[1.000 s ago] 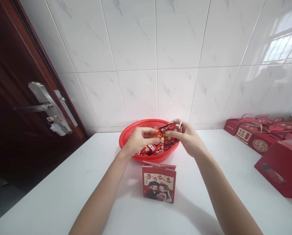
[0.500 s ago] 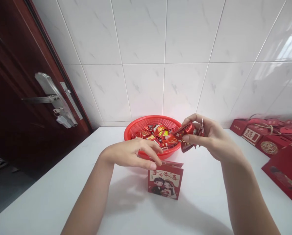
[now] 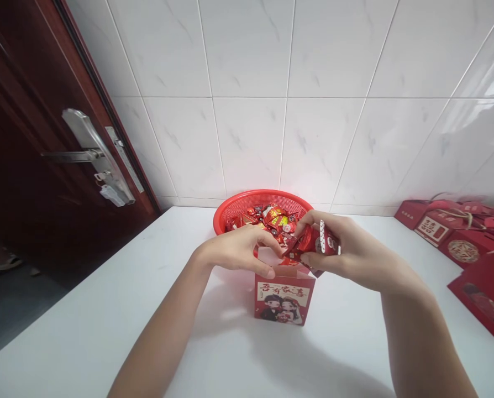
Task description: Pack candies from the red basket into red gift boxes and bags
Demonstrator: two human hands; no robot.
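White tabletop (image 3: 147,309), red box (image 3: 284,301) upright, picture facing viewer, hands (image 3: 236,249) (image 3: 346,251) above.

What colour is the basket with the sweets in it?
The basket is bright red, seen best in the head view.

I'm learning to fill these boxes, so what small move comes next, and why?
Probably ease the right hand's wrapped sweets down into the small box: its top is open, the sweets are at the opening, and the left hand is beside it.
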